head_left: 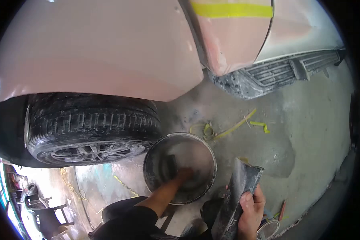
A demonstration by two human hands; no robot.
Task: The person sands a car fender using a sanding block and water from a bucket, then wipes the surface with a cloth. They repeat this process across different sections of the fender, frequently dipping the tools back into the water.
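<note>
A round bucket (216, 170) with a dark wall and cloudy grey water stands on the floor in front of me. My left hand (184, 175) reaches down into it, its fingers hidden in the murky water. A dark shape shows in the water just left of that hand; I cannot tell whether the hand holds it. My right hand (253, 206) is closed around a long grey sanding block (238, 194), smeared with pale residue, thumb on its face and fingers behind. The block is tilted upright, right of the bucket.
A car's pinkish body panel (108, 48) with a dusty tire (92, 120) below is ahead and left. Yellow tape (232, 10) crosses the adjoining panel, above a side step (276, 74). Tape scraps (236, 125) lie on the floor. A small container (268, 229) stands lower right; a dark chair (48, 216) lower left.
</note>
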